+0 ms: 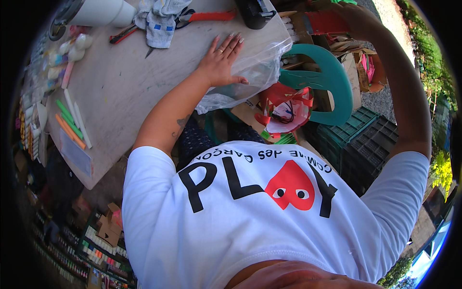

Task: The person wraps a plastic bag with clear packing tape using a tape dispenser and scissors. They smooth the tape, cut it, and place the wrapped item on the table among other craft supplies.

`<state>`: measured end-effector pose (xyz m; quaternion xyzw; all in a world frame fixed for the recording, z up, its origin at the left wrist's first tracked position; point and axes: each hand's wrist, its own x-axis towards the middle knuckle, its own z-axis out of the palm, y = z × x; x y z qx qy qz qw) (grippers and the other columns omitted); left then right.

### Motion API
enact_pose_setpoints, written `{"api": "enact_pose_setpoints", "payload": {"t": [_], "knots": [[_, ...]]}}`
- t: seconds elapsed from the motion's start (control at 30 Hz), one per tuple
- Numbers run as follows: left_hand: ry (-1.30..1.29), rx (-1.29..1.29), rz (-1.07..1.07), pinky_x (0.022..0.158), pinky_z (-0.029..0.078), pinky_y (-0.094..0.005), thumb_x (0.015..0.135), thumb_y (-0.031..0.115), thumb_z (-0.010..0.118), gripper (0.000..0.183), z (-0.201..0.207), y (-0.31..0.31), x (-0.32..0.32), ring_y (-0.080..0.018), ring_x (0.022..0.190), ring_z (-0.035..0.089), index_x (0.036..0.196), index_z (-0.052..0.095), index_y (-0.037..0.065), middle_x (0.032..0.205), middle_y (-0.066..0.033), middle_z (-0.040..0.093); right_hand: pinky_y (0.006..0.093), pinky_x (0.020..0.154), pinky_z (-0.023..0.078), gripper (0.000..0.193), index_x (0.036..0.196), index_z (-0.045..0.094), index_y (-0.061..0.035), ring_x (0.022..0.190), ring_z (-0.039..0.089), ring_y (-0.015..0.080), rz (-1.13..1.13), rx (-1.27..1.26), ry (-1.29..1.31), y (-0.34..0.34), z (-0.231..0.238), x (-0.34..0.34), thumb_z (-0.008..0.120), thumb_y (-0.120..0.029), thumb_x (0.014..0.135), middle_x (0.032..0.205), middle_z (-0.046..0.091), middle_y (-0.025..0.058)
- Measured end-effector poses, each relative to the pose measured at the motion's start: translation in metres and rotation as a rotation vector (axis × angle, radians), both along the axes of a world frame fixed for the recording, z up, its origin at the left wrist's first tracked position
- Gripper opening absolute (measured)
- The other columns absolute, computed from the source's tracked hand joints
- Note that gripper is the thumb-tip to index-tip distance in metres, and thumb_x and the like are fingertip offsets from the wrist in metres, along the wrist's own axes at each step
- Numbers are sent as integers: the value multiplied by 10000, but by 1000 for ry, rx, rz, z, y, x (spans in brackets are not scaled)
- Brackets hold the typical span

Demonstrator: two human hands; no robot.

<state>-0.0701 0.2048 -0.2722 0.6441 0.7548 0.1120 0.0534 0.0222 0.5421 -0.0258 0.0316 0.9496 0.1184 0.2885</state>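
My left hand (pixel 222 62) lies flat on the pale table (pixel 130 96), fingers spread, with a ring on one finger. Beneath its thumb side, a clear plastic sheet (pixel 262 62) hangs over the table's right edge. Out at the upper right, my right hand (pixel 356 21) is beside a red, flat-sided object (pixel 328 22); its fingers are partly hidden at the picture's edge, so its grip is unclear. Beyond my left hand are a grey work glove (pixel 161 21), a tool with a long red-orange handle (pixel 211 16) and red-handled pliers (pixel 122 34).
Green sticks (pixel 69 113), orange sticks (pixel 70 130) and white sticks lie on the table's left. A white container (pixel 103 12) stands at the far left, a black object (pixel 254 13) at the far edge. Right are a teal chair (pixel 334 82), a red bag (pixel 284 103) and dark crates (pixel 368 149).
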Motion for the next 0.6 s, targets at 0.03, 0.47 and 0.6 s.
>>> {"api": "enact_pose_setpoints", "payload": {"t": [0.03, 0.47, 0.6], "knots": [[-35, 64, -13, 1149, 51, -498, 726, 821, 385, 1116, 1, 2, 1, -262, 1439, 130, 1476, 177, 22, 1553, -126, 157, 415, 841, 480, 672, 1266, 515, -179, 992, 609, 323, 5, -44, 22, -1, 7, 1, 749, -115, 639, 1041, 634, 141], [-50, 197, 5, 1101, -47, -618, 721, 850, 319, 1127, -20, 3, 5, -242, 1451, 35, 1491, 127, 50, 1575, -100, 37, 421, 849, 477, 688, 1264, 517, -236, 1005, 614, 308, -32, -66, -22, -7, 23, -7, 737, -105, 625, 1070, 643, 124], [-34, 160, 23, 1072, -55, -666, 716, 849, 320, 1124, -17, 3, 7, -243, 1452, 25, 1493, 121, 62, 1577, -83, 35, 415, 872, 480, 764, 1321, 448, -190, 1081, 576, 298, -5, 57, -63, 15, -18, -2, 751, -73, 629, 1162, 587, 122]]}}
